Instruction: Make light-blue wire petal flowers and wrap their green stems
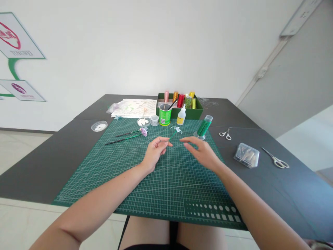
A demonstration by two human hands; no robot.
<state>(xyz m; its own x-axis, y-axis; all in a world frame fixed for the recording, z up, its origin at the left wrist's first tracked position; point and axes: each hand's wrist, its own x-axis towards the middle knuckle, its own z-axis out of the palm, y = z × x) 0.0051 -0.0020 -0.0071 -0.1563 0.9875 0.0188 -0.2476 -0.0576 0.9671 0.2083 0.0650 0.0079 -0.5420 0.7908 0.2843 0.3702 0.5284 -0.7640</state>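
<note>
My left hand (156, 151) pinches the thin green stem of a pale blue-white flower (177, 130) between thumb and fingers. The bloom points up and away, above the cutting mat (156, 187). To the right of the stem, my right hand (199, 149) has its index finger stretched out and its thumb apart. Any thread between its fingers is too fine to make out. Just beyond that hand stands a spool of green thread (204, 127). Two dark-handled sticks (118, 141) with green upper parts lie left, near a small purple flower (143, 131).
A green box (191, 114) of coloured thread spools stands at the back. Before it are a green can (164, 116), a glue bottle (181, 116), and a dish (144, 122) of white pieces. Small scissors (225, 134), a clear case (247, 155) and larger scissors (277, 160) lie right.
</note>
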